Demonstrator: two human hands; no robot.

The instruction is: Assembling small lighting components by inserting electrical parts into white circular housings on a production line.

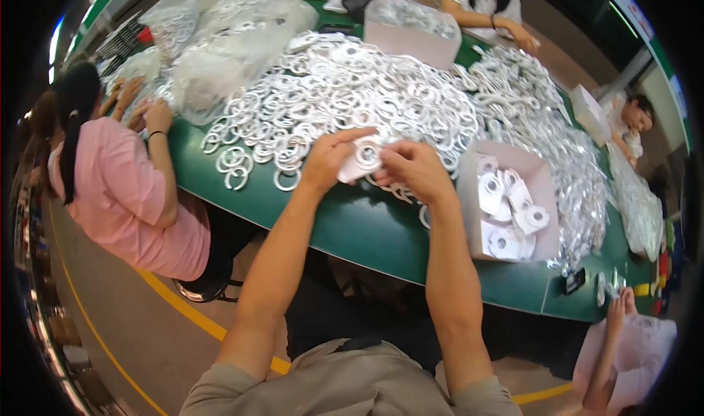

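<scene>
Above the table's near edge I hold a white card with a round ring-shaped piece on it (pixel 364 156). My left hand (pixel 327 161) is closed on the card's left side, thumb and fingers gripping it. The fingers of my right hand (pixel 416 168) pinch at the right side of the ring. What the right fingertips hold there is too small to make out fully. Just beyond my hands lies a wide heap of loose white rings (pixel 345 86). To the right of my right hand stands an open white box (pixel 471 229) with several similar white ring cards (pixel 529 216) inside.
The green table (pixel 367 236) also bears clear plastic bags (pixel 235 49), a pile of bagged pieces (pixel 543 137) and another white box (pixel 411 43). A person in pink (pixel 136 185) works at the left; other people sit at the far side and right.
</scene>
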